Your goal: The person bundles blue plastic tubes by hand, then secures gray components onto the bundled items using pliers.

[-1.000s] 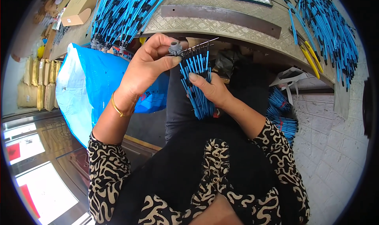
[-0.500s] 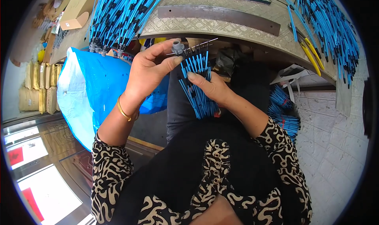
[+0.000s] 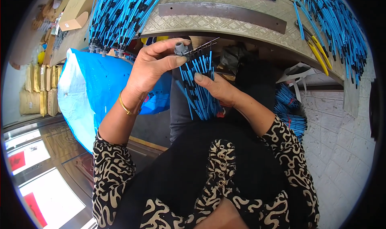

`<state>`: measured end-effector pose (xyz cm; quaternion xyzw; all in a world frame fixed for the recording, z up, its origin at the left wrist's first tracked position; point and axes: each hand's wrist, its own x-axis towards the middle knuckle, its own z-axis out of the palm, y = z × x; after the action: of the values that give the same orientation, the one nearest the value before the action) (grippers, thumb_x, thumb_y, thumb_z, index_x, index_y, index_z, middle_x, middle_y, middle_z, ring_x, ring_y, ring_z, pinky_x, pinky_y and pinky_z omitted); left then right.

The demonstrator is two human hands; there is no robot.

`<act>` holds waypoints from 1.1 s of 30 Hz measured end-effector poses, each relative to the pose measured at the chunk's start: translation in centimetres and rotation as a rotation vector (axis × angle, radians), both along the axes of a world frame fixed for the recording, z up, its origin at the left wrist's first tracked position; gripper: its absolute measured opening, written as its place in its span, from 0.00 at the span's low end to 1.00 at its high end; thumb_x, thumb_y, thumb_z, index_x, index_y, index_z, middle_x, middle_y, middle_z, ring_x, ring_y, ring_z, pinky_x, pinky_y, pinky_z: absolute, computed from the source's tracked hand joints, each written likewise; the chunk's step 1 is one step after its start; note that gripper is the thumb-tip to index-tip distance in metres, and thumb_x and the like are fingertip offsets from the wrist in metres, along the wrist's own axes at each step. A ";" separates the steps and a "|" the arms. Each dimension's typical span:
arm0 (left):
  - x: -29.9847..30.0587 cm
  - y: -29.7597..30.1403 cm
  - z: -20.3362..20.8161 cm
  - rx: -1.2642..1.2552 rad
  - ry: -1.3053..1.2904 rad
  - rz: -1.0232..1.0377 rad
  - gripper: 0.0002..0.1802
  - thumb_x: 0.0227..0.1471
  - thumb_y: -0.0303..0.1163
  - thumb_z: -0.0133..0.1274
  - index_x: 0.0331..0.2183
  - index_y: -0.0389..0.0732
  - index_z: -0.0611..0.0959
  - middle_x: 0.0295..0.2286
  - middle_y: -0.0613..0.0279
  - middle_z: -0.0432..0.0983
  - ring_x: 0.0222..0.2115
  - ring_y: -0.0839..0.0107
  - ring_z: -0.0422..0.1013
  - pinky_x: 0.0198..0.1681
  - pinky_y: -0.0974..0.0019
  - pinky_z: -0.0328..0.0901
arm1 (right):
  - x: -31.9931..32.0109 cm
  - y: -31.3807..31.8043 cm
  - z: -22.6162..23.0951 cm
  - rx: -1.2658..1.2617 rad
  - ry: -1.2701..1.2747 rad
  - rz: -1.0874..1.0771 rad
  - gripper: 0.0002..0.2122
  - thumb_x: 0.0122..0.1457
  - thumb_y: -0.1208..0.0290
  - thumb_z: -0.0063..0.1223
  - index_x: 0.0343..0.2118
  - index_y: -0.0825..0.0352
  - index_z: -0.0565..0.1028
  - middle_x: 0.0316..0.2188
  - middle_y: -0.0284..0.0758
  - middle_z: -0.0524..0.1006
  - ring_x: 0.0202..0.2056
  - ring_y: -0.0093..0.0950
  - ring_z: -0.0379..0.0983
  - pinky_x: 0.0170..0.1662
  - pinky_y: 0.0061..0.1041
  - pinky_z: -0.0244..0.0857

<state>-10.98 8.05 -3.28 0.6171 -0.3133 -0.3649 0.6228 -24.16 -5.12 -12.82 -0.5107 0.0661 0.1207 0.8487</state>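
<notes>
Between thumb and fingers, my left hand (image 3: 155,64) pinches a grey ribbed plastic fitting (image 3: 180,48). Thin dark wires (image 3: 204,45) run from beside the fitting out to the right, with black ends of blue tubes hanging at them. Below, my right hand (image 3: 217,86) grips the bundle of slim blue tubes with black sleeves (image 3: 197,90), its thumb lying across the front. The bundle hangs downward over my lap, and its tubes fan out at the lower left. Most of my right fingers are hidden behind it.
Ahead is a patterned worktop (image 3: 193,24) bearing a flat metal bar (image 3: 221,15). Big heaps of blue tubes (image 3: 124,16) lie at the left and right, with yellow-handled pliers (image 3: 317,54) at the right edge. A blue-and-white sack (image 3: 100,84) stands left; more bundles (image 3: 293,124) sit right.
The lower tubes of the bundle have spread to the left. My right thumb has shifted slightly right, while my left hand keeps its pinch on the fitting.
</notes>
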 end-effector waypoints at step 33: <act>-2.4 -1.2 5.6 0.628 -0.474 0.014 0.22 0.44 0.31 0.59 0.43 0.34 0.76 0.20 0.68 0.74 0.21 0.84 0.68 0.22 0.81 0.59 | -1.8 2.6 1.2 -0.307 -0.195 -0.405 0.22 0.56 0.50 0.46 0.38 0.68 0.69 0.26 0.31 0.73 0.28 0.19 0.70 0.33 0.19 0.64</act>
<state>-13.33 6.83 2.31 0.8470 -0.3174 -0.2860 0.3163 -25.98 -2.52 -11.60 -0.6191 0.1024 -0.1126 0.7704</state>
